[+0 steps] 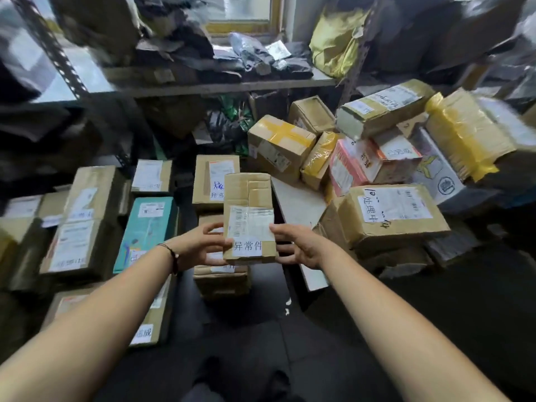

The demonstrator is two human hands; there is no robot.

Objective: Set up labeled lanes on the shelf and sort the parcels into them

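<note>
- A cramped, dim storeroom: dark tiled floor (255,338) crowded with cardboard parcels, a metal shelf (220,87) running across the back, its board loaded with dark and grey poly bags and a yellow bag (336,42) at the right end.
- Both hands are closed on one small cardboard box (249,219), held upright above the floor in the middle of the view.
- The left hand (200,245) clasps the box's lower left edge, thumb on the front face, fingers behind; a dark bracelet (171,253) sits on that wrist.
- The right hand (298,245) presses the lower right edge, fingers curled around the side.
- The held box carries a barcode shipping label and, under it, a white slip printed 异常件.
- Directly below and behind it stand other brown boxes in a line; the rear box (216,181) shows a slip starting with 异常 too.
- To the left, a teal box (149,230) lies flat among brown labelled cartons.
- To the right, a loose heap: a large carton (388,219) with a handwritten white slip, a pink-and-white box (374,161), and cartons bound in yellow tape (278,145).
- A flat white board (298,210) lies between the middle line and the heap.
</note>
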